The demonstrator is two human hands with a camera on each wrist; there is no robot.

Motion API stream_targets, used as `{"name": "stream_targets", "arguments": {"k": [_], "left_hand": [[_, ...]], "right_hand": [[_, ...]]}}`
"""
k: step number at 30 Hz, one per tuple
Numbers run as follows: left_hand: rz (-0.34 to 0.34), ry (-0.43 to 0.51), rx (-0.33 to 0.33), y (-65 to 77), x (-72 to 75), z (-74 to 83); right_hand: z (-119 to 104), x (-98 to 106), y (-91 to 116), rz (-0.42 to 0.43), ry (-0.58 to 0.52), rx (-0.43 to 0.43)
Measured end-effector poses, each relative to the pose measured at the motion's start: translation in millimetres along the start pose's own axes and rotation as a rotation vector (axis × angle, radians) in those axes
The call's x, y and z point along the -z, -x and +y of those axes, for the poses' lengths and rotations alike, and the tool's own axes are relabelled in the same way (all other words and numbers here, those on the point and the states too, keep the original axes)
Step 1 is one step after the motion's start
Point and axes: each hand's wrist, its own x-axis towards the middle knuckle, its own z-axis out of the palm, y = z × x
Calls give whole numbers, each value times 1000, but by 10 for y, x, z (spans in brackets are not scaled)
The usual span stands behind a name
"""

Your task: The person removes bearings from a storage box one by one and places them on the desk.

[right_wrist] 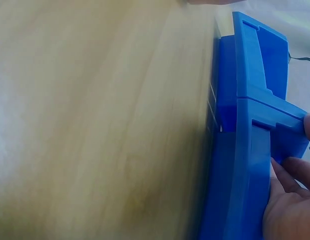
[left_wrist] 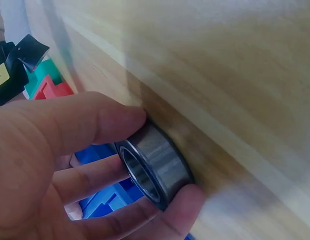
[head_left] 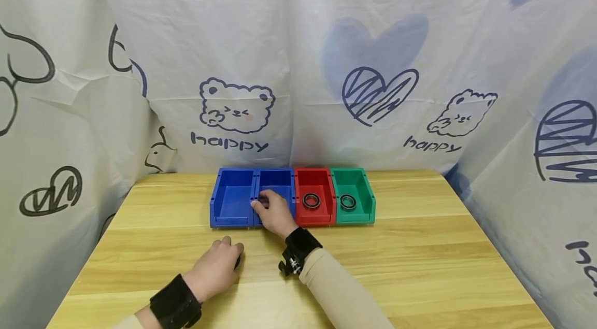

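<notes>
My left hand [head_left: 216,269] pinches a ball bearing [left_wrist: 157,150] between thumb and fingers, low over the table in front of the blue bins. In the left wrist view the bearing shows its shiny outer ring and open bore. Further forward, my right hand [head_left: 277,212] reaches over the front of the second blue bin [head_left: 276,179]. Its fingers are inside that bin, with the thumb by the wall shared with the left blue bin [head_left: 233,199]. I cannot tell whether the right fingers hold anything, as the bin wall hides part of them.
Joined to the blue bins on the right are a red bin [head_left: 313,180] and a green bin [head_left: 351,179]. One bearing [head_left: 304,201] lies in the red bin and another bearing [head_left: 341,202] in the green. A printed curtain [head_left: 298,59] hangs behind the wooden table [head_left: 420,256].
</notes>
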Motion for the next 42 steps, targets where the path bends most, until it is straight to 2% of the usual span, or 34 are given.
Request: {"name": "stream_targets", "arguments": {"k": [13,21,30,35,38,42], "left_hand": [[14,-22,3,10,-3,18],[-38,-10,18,2,6,19],[-67,3,25,-14,23,34],[-98,47,41,-56,109,20],[-67,91,60,-141,204,-20],[74,154,51,-323,312,-90]], "right_hand": [[17,-1,-4,-3,-1,9],[14,3,-7,-11,-10,4],[6,13,4,-5,-3,0],[-3,17,-2,-5,2,-4],[-4,16,-6,-7,-3,8],[1,11,-9,-1,7,23]]}}
